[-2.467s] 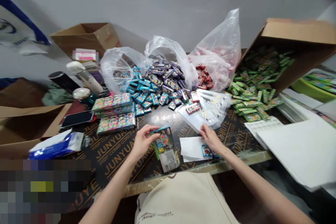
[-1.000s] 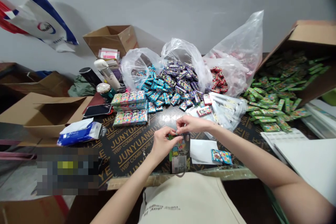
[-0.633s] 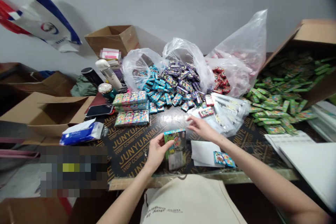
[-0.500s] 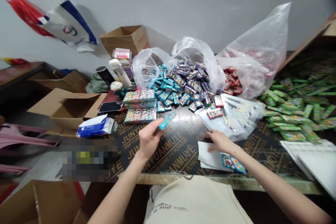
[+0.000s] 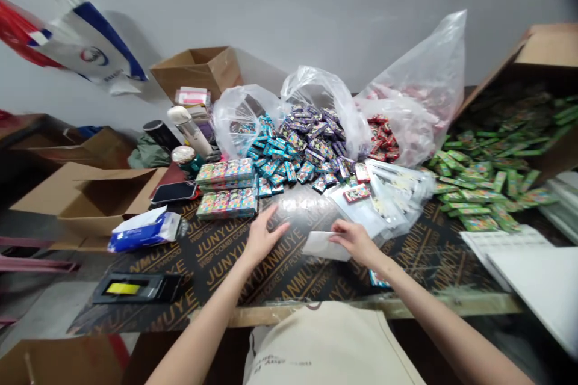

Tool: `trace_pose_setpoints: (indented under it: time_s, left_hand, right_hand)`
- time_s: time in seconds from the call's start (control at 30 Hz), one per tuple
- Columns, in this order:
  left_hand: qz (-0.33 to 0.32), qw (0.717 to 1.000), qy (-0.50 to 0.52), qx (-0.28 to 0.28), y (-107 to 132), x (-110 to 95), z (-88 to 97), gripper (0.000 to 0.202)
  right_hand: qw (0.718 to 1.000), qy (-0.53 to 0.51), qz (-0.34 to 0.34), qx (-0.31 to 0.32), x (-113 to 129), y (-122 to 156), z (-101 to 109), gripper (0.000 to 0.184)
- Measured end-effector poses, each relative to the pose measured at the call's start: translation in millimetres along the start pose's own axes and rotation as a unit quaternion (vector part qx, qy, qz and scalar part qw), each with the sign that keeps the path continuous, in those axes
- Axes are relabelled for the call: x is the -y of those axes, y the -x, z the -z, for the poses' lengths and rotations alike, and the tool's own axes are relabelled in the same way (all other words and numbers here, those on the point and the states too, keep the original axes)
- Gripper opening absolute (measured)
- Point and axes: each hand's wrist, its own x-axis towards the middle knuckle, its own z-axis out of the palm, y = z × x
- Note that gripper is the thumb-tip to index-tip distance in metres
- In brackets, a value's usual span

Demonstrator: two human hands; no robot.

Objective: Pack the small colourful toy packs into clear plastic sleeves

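My left hand is over the dark printed tabletop, thumb and fingers apart, with nothing visible in it. My right hand pinches the right end of a flat white paper-like piece, held just above the table between both hands. Beneath my right forearm a small blue packet shows in part. Beyond my left hand stand stacked blocks of colourful small boxes. A heap of small blue boxes lies behind, beside purple ones.
Clear pouches fan out on the right, a red box lying on them. Green boxes spill from a carton at far right. At left are a blue-and-white pack, a phone, a black tape holder and an open carton.
The small blue box has gone from my left hand, which has opened. My right hand has raised the white piece and brought it leftward. The view has shifted to the right.
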Motion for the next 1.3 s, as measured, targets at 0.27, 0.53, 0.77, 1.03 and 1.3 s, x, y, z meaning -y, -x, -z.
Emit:
trace_pose_setpoints:
  time_s: [0.27,0.53,0.77,1.03,1.3]
  left_hand:
    - [0.235,0.873,0.414,0.103,30.0,-56.9,-44.5,0.052]
    - [0.181,0.874,0.450,-0.033,21.8,-59.5,-42.3,0.078]
    - [0.148,0.901,0.406,0.031,25.6,-55.5,-38.5,0.071]
    - [0.027,0.992,0.106,-0.059,27.8,-56.3,-39.8,0.041]
    - [0.123,0.920,0.372,0.021,29.4,-71.2,-38.0,0.081]
  right_hand:
    - [0.934,0.217,0.262,-0.109,28.5,5.8,-2.7,0.018]
    - [0.956,0.178,0.190,-0.134,24.1,19.7,0.1,0.045]
    - [0.971,-0.036,-0.005,-0.237,16.4,13.4,9.7,0.042]
    - [0.946,-0.172,-0.055,-0.269,25.8,7.3,-1.1,0.025]
    - [0.924,-0.307,-0.099,-0.204,22.9,4.5,1.4,0.054]
